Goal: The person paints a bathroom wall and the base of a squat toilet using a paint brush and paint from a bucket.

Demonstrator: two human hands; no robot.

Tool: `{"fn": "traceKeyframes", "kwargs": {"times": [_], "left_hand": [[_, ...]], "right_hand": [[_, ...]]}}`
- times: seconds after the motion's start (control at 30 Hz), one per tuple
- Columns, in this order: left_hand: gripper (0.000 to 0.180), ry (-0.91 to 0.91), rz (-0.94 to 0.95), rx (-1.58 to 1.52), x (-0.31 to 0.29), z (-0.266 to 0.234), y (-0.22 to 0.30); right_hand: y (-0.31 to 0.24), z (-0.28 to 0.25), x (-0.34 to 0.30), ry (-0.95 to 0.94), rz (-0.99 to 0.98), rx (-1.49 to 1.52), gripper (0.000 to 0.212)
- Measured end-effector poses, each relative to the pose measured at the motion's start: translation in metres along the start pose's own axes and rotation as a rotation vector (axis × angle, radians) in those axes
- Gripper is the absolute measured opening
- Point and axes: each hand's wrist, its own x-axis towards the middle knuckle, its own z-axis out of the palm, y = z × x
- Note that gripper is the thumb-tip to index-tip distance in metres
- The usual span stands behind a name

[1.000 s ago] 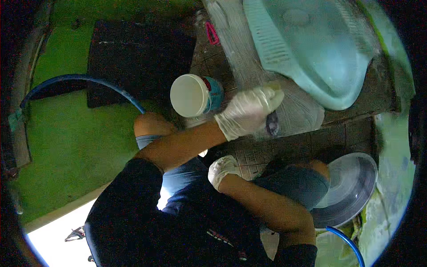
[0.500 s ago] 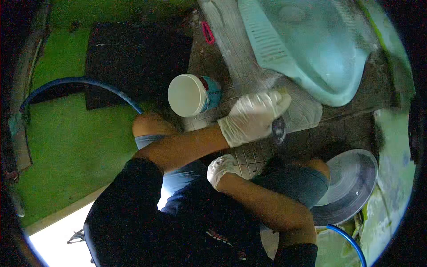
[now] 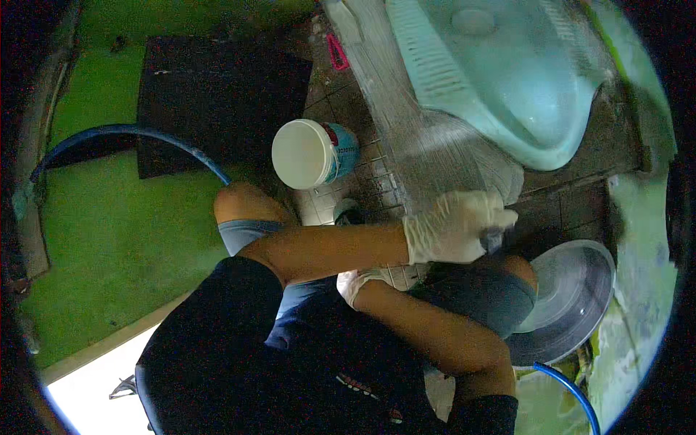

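Note:
My left hand (image 3: pixel 460 226), in a whitish glove, is closed around a small dark scrubber (image 3: pixel 493 241) at the near end of a wet grey ledge (image 3: pixel 420 145). Fingers cover most of the scrubber, so its exact shape is hidden. A pale turquoise squat toilet (image 3: pixel 500 87) is set into this ledge, just beyond the hand. Below my left forearm, my right hand (image 3: pixel 357 287), also gloved, rests curled near my lap. The forearm hides part of it, and I cannot make out whether it holds anything.
A white bucket (image 3: pixel 299 154) with a blue side stands left of the ledge, near a dark mat (image 3: pixel 225 101). A pink plastic thing (image 3: pixel 337 52) lies farther back. Beside my right knee is a round basin (image 3: pixel 591 290). Blue hose (image 3: pixel 123 130) arcs at left.
My left hand has moved right and toward me with the scrubber, off the ledge's corner. Its forearm now covers more of my right hand, which has stayed in place.

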Motion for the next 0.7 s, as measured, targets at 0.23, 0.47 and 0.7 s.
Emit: {"fn": "traceKeyframes", "kwargs": {"times": [0.23, 0.47, 0.7], "left_hand": [[0.024, 0.314, -0.397, -0.183, -0.017, -0.023, -0.047], [0.026, 0.486, -0.511, -0.159, -0.035, -0.061, -0.06], [0.026, 0.38, -0.405, -0.413, -0.001, -0.004, -0.025]], "right_hand": [[-0.015, -0.076, -0.027, -0.164, -0.001, -0.166, 0.033], [-0.005, -0.037, -0.017, -0.191, -0.064, -0.332, 0.028], [-0.027, -0.122, -0.032, -0.411, -0.007, -0.193, 0.034]]}}
